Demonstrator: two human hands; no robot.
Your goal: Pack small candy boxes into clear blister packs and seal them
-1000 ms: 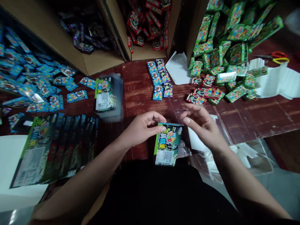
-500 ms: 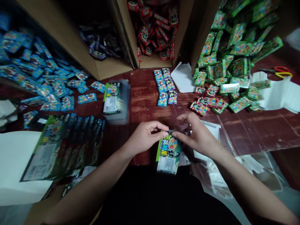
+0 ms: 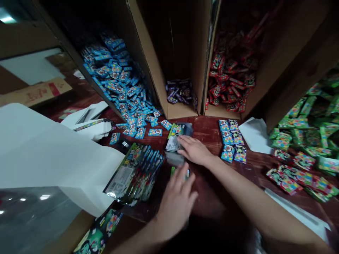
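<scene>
My right hand (image 3: 195, 151) reaches forward with its fingers stretched flat on a stack of printed candy bags (image 3: 174, 138), green and black with a pale label. Closer to me, my left hand (image 3: 178, 197) is palm down with its fingers spread, somewhat blurred. Beneath its fingertips a small part of another candy bag (image 3: 172, 171) shows; the hand hides the rest. To the left lies a fanned pile of filled candy bags (image 3: 132, 173). Small blue and purple candy packets (image 3: 230, 138) are laid in two columns right of my right hand.
Tall cardboard boxes stand along the back, holding blue packets (image 3: 124, 84), purple packets (image 3: 180, 92), red packets (image 3: 230, 83) and green packets (image 3: 304, 123). Loose red packets (image 3: 293, 176) lie at right. A white sheet (image 3: 53, 151) covers the left side; white paper (image 3: 255, 135) lies near the boxes.
My view has swung left. Both hands were pinching the top of one candy bag; now they are apart, the right on the bag stack, the left over a mostly hidden bag.
</scene>
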